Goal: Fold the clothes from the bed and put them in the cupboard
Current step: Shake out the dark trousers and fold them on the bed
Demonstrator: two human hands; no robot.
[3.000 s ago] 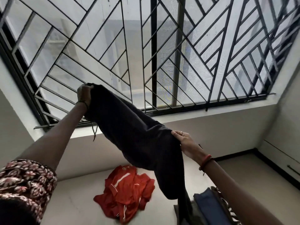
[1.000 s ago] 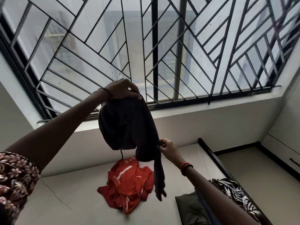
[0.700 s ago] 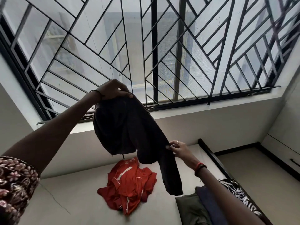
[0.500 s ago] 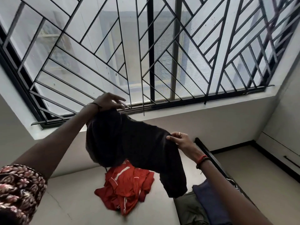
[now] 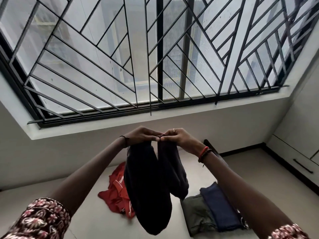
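My left grip (image 5: pixel 140 137) and my right grip (image 5: pixel 179 138) are raised in front of me, just beside each other. Each pinches the top edge of the hanging garment (image 5: pixel 150 187), which drops between my forearms in two lobes, the left lobe reaching lower than the right. Below lies the bed (image 5: pixel 82 214). On it, behind the hanging garment and to its left, lies the unfolded shirt (image 5: pixel 114 194). To the garment's right, the folded pile (image 5: pixel 219 207) sits on the bed, one piece resting on another. The window (image 5: pixel 155 57) is above and behind my grips, in the wall at the bed's far side. The floor (image 5: pixel 259 169) lies right of the bed, with the cupboard (image 5: pixel 293 152) at its far right.
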